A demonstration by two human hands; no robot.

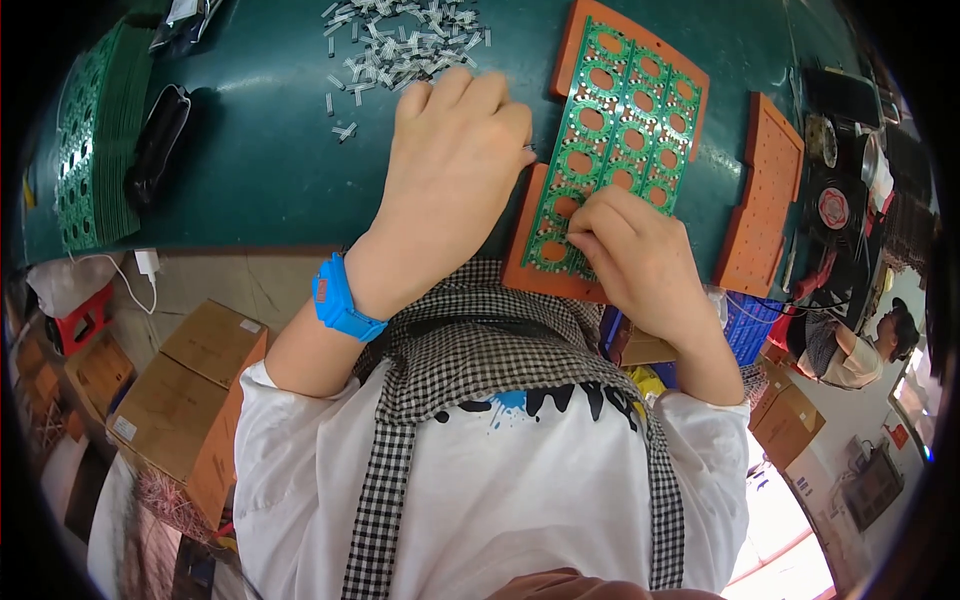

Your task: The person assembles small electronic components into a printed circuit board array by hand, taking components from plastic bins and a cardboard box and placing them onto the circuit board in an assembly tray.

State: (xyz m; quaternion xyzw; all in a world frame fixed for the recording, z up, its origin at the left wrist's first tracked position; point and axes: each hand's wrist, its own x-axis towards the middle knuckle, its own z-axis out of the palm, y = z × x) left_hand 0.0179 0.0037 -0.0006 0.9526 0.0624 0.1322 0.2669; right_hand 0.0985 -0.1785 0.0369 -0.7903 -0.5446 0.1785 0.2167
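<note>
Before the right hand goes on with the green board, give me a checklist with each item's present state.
1. Green circuit board seated on its orange carrier: ok.
2. Right hand on the board's near edge: ok.
3. Left hand resting on the table beside the carrier: ok.
4. Pile of small grey parts close above the left hand: ok.
5. Part pinched in right fingertips: cannot tell.
6. Spare orange carrier apart from the board: ok.
</note>
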